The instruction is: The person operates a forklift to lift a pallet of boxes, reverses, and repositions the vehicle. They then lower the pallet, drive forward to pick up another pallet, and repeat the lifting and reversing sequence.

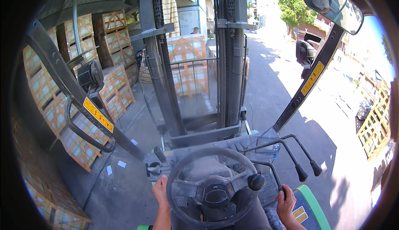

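Observation:
I sit behind the black steering wheel of a forklift, its round spinner knob on the right side of the rim. My left hand is closed just beside the left of the rim, below the dash switch; what its fingers hold, if anything, is hidden. My right hand wraps round the black grip of a bent control lever. Two more levers with black knobs rise beyond it, untouched. Ahead stands the lift mast, with wooden crates visible through it.
Stacked wooden crates line the left side under a roof. A person is partly visible behind the crates ahead. Sunlit pavement runs forward at the right; yellowish wooden frames stand at far right. A mirror hangs at upper right.

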`<action>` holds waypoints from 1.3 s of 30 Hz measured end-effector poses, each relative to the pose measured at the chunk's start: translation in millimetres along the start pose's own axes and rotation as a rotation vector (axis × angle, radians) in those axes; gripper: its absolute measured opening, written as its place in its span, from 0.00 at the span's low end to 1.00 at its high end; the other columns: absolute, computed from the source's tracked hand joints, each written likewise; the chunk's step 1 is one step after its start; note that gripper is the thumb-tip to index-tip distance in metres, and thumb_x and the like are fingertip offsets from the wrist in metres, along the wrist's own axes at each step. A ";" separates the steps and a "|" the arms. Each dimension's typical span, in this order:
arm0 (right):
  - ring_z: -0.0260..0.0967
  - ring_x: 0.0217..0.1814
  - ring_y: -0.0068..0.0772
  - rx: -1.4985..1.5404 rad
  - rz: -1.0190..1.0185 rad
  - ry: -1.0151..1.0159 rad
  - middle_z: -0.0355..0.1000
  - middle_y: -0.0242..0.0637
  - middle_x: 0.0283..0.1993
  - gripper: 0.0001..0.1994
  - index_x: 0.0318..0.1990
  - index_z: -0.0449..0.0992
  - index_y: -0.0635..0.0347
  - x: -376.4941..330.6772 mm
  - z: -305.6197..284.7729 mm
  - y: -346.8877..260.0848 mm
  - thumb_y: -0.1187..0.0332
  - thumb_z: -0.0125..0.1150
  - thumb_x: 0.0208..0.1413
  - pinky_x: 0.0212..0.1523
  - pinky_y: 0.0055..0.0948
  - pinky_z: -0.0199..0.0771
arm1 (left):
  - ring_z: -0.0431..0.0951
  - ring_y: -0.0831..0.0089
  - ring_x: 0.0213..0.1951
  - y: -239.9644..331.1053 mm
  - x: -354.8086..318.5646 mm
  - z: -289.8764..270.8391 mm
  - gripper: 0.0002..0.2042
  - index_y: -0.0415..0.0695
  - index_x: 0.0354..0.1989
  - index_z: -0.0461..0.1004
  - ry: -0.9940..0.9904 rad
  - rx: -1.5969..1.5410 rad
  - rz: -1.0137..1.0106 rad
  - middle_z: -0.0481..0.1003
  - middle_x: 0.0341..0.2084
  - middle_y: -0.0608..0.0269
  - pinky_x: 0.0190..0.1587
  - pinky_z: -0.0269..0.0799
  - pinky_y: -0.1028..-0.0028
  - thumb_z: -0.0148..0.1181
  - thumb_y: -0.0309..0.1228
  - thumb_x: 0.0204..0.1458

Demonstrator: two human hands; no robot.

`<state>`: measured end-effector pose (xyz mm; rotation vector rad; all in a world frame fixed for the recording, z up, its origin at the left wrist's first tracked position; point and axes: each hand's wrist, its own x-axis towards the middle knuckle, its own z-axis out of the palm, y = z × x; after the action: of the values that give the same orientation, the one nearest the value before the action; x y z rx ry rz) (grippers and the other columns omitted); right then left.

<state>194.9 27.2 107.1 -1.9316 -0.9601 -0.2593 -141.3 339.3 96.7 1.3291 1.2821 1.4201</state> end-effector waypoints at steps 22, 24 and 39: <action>0.75 0.26 0.29 -0.002 -0.027 0.038 0.73 0.39 0.29 0.11 0.54 0.75 0.67 9.5 2.0 -2.6 0.75 0.55 0.66 0.31 0.30 0.74 | 0.56 0.80 0.26 3.9 -4.4 5.6 0.21 0.36 0.25 0.66 0.002 0.005 0.018 0.58 0.18 0.70 0.27 0.57 0.69 0.56 0.38 0.69; 0.75 0.26 0.29 0.029 0.006 0.023 0.73 0.39 0.30 0.11 0.54 0.75 0.66 9.9 3.3 -5.5 0.75 0.55 0.66 0.31 0.30 0.74 | 0.56 0.80 0.27 3.2 -2.6 5.0 0.22 0.36 0.24 0.66 0.003 -0.007 0.025 0.59 0.18 0.71 0.27 0.57 0.69 0.56 0.38 0.69; 0.76 0.26 0.29 0.013 0.013 0.026 0.74 0.39 0.28 0.12 0.53 0.75 0.66 18.2 1.4 -8.2 0.75 0.55 0.66 0.31 0.30 0.74 | 0.56 0.81 0.27 3.8 -4.3 6.1 0.22 0.36 0.24 0.65 -0.011 -0.045 -0.015 0.60 0.19 0.73 0.27 0.56 0.70 0.56 0.39 0.69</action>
<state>201.0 39.9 121.3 -1.9178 -0.9300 -0.2697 -134.4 335.3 99.2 1.2936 1.2432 1.4210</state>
